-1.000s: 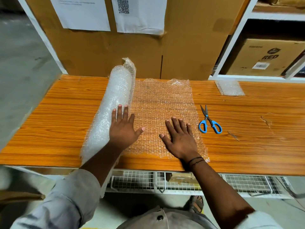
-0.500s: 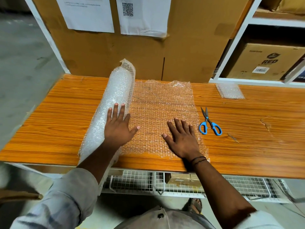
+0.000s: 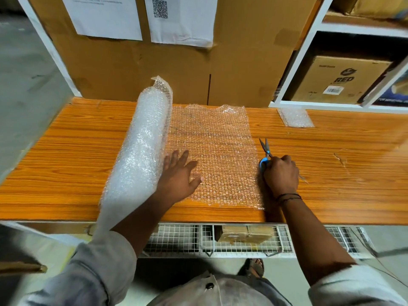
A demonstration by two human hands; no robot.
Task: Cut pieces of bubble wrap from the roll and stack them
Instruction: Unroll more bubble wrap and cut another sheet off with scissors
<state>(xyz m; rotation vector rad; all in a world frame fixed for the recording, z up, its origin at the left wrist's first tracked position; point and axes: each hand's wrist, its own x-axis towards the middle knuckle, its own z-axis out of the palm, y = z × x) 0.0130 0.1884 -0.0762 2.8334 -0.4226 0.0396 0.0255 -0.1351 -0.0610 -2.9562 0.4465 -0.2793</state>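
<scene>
A person's left hand (image 3: 178,180) is lying flat, fingers spread, on the unrolled sheet (image 3: 216,149) of bubble wrap, just beside the roll (image 3: 141,151) that is sitting at the sheet's 9 o'clock on the orange counter (image 3: 66,162). The right hand (image 3: 281,175) is gripping the scissors (image 3: 266,151) by their blue handles, fingers curled round them, at the sheet's 3 o'clock edge, the blades pointing toward 12 over the counter. One small cut piece (image 3: 294,117) is lying alone toward 1 o'clock, near the back edge and well apart from both hands.
</scene>
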